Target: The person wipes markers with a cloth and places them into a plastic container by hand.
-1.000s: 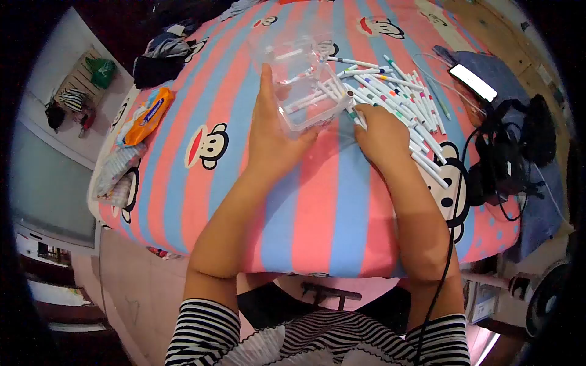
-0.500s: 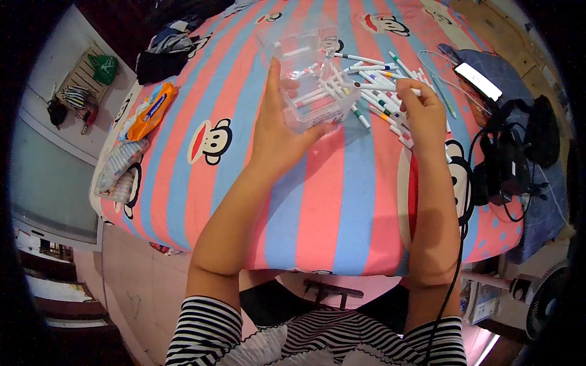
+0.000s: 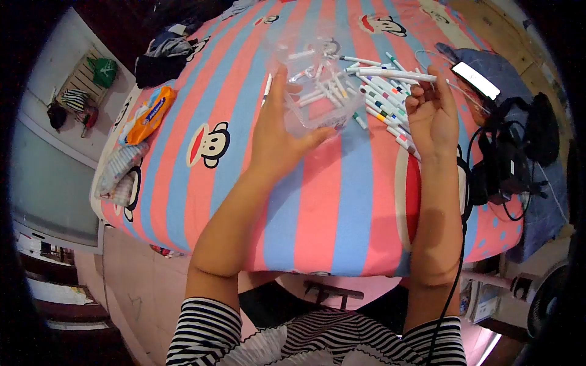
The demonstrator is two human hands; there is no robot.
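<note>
My left hand (image 3: pixel 278 131) grips a clear plastic box (image 3: pixel 326 113) by its left side and front, and the box stands open with several white markers lying inside. My right hand (image 3: pixel 432 116) is raised over the right part of the marker pile, its fingers closed on one white marker (image 3: pixel 400 74) that points left toward the box. Beneath and beside it, several white markers with coloured bands (image 3: pixel 387 107) lie heaped on the striped bedspread (image 3: pixel 317 207). A single marker (image 3: pixel 267 89) lies left of my left hand.
A lit phone (image 3: pixel 475 82) and a black device with cables (image 3: pixel 506 168) lie at the right. To the left are an orange packet (image 3: pixel 149 116) and dark clothes (image 3: pixel 162 64). A fan (image 3: pixel 546 299) stands at the lower right, and a dark cable hangs beside my right arm.
My right hand has risen from the pile and moved right, now with a marker held sideways. The box in my left hand has shifted slightly. A marker now shows left of my left hand.
</note>
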